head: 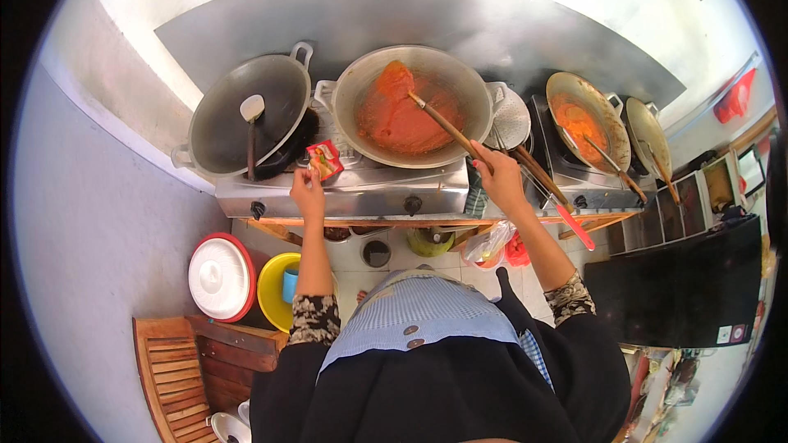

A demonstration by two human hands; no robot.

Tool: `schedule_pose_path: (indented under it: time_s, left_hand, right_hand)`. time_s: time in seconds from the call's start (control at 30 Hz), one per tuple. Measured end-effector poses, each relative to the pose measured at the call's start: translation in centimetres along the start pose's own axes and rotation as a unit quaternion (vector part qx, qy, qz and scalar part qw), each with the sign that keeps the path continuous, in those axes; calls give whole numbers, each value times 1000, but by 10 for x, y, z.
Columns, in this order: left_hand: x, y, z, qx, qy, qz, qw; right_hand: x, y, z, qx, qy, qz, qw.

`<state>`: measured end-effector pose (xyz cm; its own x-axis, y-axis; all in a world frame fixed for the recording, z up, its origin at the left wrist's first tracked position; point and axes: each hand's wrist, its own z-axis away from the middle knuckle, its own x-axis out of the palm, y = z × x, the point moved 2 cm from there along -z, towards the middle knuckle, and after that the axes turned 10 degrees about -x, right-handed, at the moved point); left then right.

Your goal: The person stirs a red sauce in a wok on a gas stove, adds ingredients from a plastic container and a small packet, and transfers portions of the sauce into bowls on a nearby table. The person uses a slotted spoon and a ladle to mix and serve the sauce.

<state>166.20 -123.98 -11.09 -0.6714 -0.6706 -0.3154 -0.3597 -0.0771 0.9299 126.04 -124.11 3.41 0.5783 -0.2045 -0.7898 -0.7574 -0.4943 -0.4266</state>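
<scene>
My right hand (500, 177) grips the wooden handle of a spatula (452, 130), whose sauce-covered head lies in the red sauce (412, 117) of the middle metal wok (345, 129). Between its fingers, my left hand (308, 192) pinches a small red packet (324, 160) by its lower left corner, over the front of the stove, left of that wok. Whether the packet is torn cannot be told. A dark wok (203, 129) at the left has a white-headed ladle or spatula (252, 109) leaning in it.
A perforated metal skimmer (512, 120) and a red-handled utensil (574, 227) lie right of the middle wok. Farther right, a wok with orange sauce (578, 123) and another wok (649, 135) hold utensils. Stove knobs (412, 204) face me. A yellow basin (271, 295) stands below left.
</scene>
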Motion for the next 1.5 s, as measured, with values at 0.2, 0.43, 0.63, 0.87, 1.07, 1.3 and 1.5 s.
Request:
schedule_pose_path:
  time_s: [0.2, 0.43, 0.63, 0.87, 1.07, 1.3, 1.5]
  left_hand:
    - [-12, 25, 49, -57, -30, 145, 987]
    - [-39, 49, 99, -90, -33, 144, 985]
    - [-56, 76, 131, -150, -204, 68, 965]
    - [-34, 148, 173, -90, -347, 27, 933]
    - [7, 152, 206, -129, -363, 34, 922]
    - [39, 158, 233, -108, -370, -73, 920]
    - [45, 160, 246, -69, -362, -102, 924]
  right_hand:
    - [-16, 9, -1, -37, 24, 172, 984]
    - [-14, 23, -14, -68, 67, 213, 972]
    - [-7, 2, -8, -60, -58, 270, 959]
    - [-88, -7, 37, -108, 125, -185, 969]
    - [-161, 89, 113, 68, 97, -176, 977]
    - [-262, 262, 132, 298, -14, 349, 888]
    - [-256, 295, 82, 203, -165, 191, 946]
